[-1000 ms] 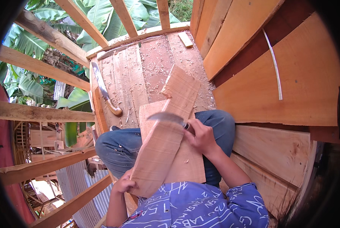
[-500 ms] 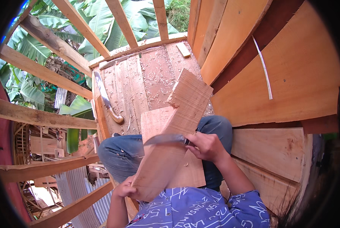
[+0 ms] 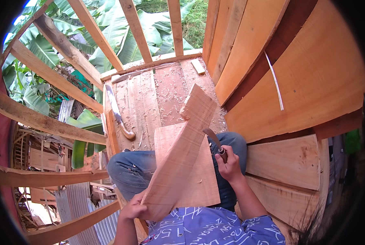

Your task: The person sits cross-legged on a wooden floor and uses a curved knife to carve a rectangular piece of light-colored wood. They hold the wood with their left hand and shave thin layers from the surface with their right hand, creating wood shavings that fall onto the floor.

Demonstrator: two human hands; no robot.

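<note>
My left hand (image 3: 134, 207) grips the near left corner of a wooden board (image 3: 177, 159), which slants away from me across my lap and has a notch cut in its left edge near the far end. Beneath it lies a second, paler flat board (image 3: 203, 183), resting over my legs. My right hand (image 3: 229, 162) is closed round the dark handle of a knife (image 3: 213, 138) with a curved blade. The blade points up and to the left, just right of the slanted board; whether it touches the wood I cannot tell.
A machete (image 3: 118, 112) with a wooden handle lies on the plank floor (image 3: 141, 106) at the left, among scattered shavings. A small wood block (image 3: 198, 66) sits at the far end. Wooden railing slats (image 3: 60, 75) border the left; a plank wall (image 3: 305, 77) rises on the right.
My right hand has moved the knife right and turned it, from lying across the board to beside its right edge. The slanted board's far end has shifted slightly left and nearer.
</note>
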